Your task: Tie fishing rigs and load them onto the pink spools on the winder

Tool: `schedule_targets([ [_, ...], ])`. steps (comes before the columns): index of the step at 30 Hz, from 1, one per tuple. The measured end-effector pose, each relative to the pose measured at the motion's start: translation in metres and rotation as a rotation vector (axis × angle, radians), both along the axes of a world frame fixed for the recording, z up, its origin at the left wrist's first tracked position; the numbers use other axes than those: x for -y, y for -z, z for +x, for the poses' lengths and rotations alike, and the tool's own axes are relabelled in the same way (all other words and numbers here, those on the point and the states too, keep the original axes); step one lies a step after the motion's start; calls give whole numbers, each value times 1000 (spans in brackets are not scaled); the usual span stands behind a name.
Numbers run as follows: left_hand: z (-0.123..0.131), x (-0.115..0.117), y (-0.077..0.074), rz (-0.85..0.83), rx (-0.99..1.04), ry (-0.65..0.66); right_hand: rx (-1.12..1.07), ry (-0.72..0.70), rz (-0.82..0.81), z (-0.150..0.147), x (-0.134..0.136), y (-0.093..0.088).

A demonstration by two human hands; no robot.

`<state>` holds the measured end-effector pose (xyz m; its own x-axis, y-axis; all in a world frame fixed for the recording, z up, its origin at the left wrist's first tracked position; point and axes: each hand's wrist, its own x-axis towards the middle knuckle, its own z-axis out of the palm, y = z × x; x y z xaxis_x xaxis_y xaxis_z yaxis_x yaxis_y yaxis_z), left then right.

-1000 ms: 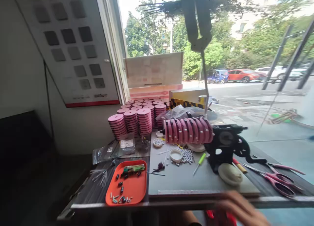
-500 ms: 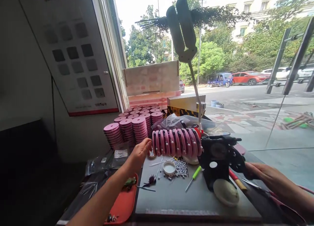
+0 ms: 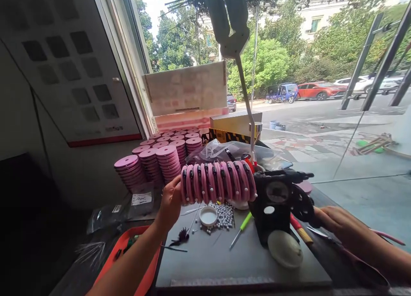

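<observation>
A row of pink spools (image 3: 218,182), with black clips and small white beads showing on them, lies sideways off the left of a black hand-cranked winder (image 3: 272,202). My left hand (image 3: 171,198) is closed round the left end of the row; its fingertips are partly hidden behind the spools. On the right, my right hand (image 3: 332,221) wraps round the crank handle beside the winder's black wheel (image 3: 302,204). Below the row, a white round lid (image 3: 208,216) sits among loose white beads (image 3: 224,217). A green-handled screwdriver (image 3: 240,230) lies left of the winder.
Stacks of pink spools (image 3: 167,163) stand behind on the left. An orange tray (image 3: 150,255) is by my left forearm. A pale round dish (image 3: 285,249) sits at the winder's foot, with scissors (image 3: 366,266) to the right. A lamp stem (image 3: 245,90) rises before the window.
The view has swung right and down, so the bench appears further left. My left hand now covers more of the row's end. My right hand stays on the crank handle.
</observation>
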<state>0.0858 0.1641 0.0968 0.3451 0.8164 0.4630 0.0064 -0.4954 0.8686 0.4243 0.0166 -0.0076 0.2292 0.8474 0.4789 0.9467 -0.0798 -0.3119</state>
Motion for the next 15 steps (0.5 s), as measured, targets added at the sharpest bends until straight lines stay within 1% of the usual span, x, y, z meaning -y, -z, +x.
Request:
schedule_targets([
  [3,-1,-4,3,-30,27,-21,63,-143,-34,8,-3,3],
  [6,-5,-8,4,-64,45,-10,124,-135,-6,14,-19,1],
  [8,-7,-9,1,-86,52,13,135,-110,11,16,-36,-7],
  [10,-9,-8,-4,-114,53,38,138,-80,32,17,-53,-24],
  [12,-10,-7,-9,-155,48,55,120,-44,48,17,-65,-47],
  [14,-11,-7,-12,-206,47,59,80,2,60,15,-63,-72],
  [15,-12,-8,-12,-238,50,55,55,22,62,13,-57,-82],
])
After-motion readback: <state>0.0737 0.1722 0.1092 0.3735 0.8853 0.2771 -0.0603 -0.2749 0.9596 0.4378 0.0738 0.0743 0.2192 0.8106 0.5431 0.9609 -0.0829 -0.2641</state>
